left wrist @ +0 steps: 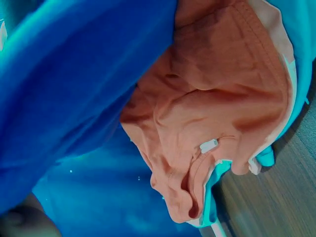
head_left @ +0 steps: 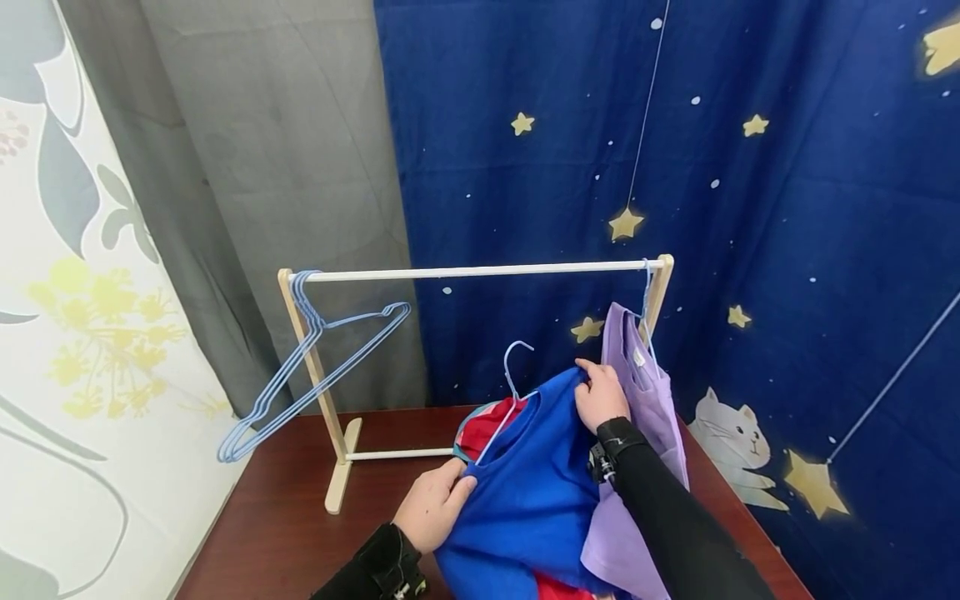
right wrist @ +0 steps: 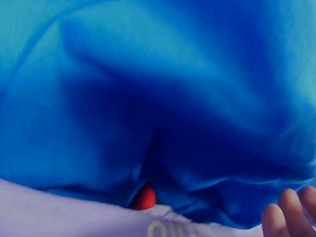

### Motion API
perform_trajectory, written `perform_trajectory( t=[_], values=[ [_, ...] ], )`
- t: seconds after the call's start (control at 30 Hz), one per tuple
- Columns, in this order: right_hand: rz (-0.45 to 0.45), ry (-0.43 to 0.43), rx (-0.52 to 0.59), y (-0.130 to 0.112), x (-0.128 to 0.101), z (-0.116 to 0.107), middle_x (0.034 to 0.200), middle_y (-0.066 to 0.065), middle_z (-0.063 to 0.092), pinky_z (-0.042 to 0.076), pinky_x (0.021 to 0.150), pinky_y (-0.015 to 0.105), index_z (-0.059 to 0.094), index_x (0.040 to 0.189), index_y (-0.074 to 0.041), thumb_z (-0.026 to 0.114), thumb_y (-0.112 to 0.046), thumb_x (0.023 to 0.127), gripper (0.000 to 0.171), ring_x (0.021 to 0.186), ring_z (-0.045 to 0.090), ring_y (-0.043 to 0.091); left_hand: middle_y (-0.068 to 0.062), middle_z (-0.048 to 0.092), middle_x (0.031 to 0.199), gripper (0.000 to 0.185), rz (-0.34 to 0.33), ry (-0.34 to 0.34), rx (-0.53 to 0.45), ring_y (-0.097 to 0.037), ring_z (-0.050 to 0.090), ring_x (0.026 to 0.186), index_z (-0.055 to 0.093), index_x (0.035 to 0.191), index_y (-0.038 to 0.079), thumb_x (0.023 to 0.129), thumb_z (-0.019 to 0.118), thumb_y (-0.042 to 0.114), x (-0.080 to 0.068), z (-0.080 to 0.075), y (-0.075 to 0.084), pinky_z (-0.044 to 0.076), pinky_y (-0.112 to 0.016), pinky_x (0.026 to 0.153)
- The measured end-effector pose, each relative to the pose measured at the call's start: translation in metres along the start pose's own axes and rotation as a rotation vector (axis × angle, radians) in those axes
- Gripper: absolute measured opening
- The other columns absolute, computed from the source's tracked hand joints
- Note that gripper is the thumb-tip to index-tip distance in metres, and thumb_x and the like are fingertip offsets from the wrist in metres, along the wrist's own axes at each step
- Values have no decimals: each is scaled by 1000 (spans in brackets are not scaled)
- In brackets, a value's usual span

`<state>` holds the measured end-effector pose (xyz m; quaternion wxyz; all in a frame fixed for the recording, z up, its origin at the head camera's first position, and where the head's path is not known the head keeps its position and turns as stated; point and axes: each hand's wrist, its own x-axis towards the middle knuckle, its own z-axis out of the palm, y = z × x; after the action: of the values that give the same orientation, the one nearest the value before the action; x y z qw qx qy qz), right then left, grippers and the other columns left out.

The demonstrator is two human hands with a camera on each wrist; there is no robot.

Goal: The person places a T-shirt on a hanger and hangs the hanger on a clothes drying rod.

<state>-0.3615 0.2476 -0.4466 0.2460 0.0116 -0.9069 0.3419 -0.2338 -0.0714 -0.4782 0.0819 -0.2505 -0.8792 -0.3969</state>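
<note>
Nearest, the left hand point(head_left: 433, 502) is pinching the left shoulder of a blue shirt point(head_left: 525, 492), fingers curled into the soft knit, while the right hand point(head_left: 602, 395) is gripping the shirt's far right shoulder. The shirt is lying over the near middle of a dark, glossy wooden table point(head_left: 285, 517). A thin pale-blue wire hanger point(head_left: 512, 379) is sitting partly inside it, its hook poking up out of the collar and one arm showing at the left shoulder, so the hanging looks about half done: the hanger seems to be going in, but the shirt is not yet on the rail.

Under the blue cloth, a red garment point(left wrist: 212, 103) with a small white neck label is bunching in soft folds beside pale-trimmed turquoise cloth. To the right, a lilac shirt point(head_left: 645, 392) is already hanging by its own wire hanger from the far right end of the rack point(head_left: 480, 271), a light wooden frame with a slim white rail. At its left end, several empty blue wire hangers point(head_left: 315, 367) are dangling at a slant, waiting. Farthest, a grey curtain point(head_left: 285, 167) and a navy cloth point(head_left: 750, 167) printed with yellow stars are forming the backdrop.
</note>
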Motion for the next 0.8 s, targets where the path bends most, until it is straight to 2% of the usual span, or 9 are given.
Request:
perform_trajectory(
  t=[0.13, 0.27, 0.33, 0.4, 0.5, 0.57, 0.67, 0.8],
  values=[
    [-107, -9, 47, -14, -3, 4, 100, 10, 55, 43, 85, 45, 63, 136, -12, 50, -4, 89, 48, 92, 55, 29, 8, 41, 64, 26, -14, 7, -20, -6, 43, 57, 50, 85, 19, 106, 53, 33, 3, 1, 3, 37, -25, 55],
    [-241, -160, 54, -33, -8, 4, 86, 4, 53, 43, 74, 39, 64, 135, -14, 55, -6, 91, 45, 80, 53, 22, 7, 43, 65, 24, -43, 5, -28, -8, 45, 59, 50, 86, 18, 105, 54, 33, 8, 3, 6, 38, -26, 56],
    [-273, -226, 23, -40, -11, 4, 87, 1, 56, 45, 73, 37, 66, 130, -16, 58, -11, 95, 36, 80, 54, 19, 6, 44, 66, 23, -55, 1, -31, -8, 47, 60, 52, 88, 18, 105, 54, 33, 9, 3, 9, 39, -27, 57],
    [-278, -250, -8, -44, -13, 4, 93, 0, 61, 47, 76, 38, 69, 123, -17, 60, -16, 98, 26, 84, 57, 18, 5, 46, 67, 21, -59, -6, -40, -9, 49, 62, 53, 91, 18, 104, 55, 33, 10, 4, 12, 40, -28, 58],
    [-260, -217, -38, -45, -13, 5, 103, 2, 65, 49, 84, 40, 70, 111, -16, 60, -19, 100, 15, 92, 59, 20, 6, 49, 70, 13, -54, -25, -47, -8, 51, 65, 56, 98, 18, 103, 59, 30, 11, 4, 19, 41, -28, 59],
    [-243, -187, -42, -44, -11, 5, 105, 4, 66, 48, 86, 42, 69, 109, -15, 59, -18, 101, 14, 94, 60, 22, 7, 52, 72, 11, -55, -45, -51, -8, 52, 65, 57, 103, 18, 100, 63, 27, 11, 2, 23, 43, -27, 59],
    [-232, -156, -39, -42, -8, 2, 105, 6, 65, 48, 87, 45, 68, 110, -13, 57, -16, 101, 14, 95, 60, 25, 7, 54, 73, 17, -68, -75, -70, -8, 53, 64, 59, 107, 17, 95, 69, 24, 10, -2, 28, 44, -27, 59],
    [-216, -154, -27, -44, -1, -6, 108, 9, 65, 47, 88, 47, 67, 112, -11, 55, -15, 102, 17, 97, 60, 28, 6, 55, 75, 15, -70, -102, -89, -10, 53, 66, 62, 100, 17, 92, 72, 25, 10, -9, 33, 45, -28, 60]
  ],
)
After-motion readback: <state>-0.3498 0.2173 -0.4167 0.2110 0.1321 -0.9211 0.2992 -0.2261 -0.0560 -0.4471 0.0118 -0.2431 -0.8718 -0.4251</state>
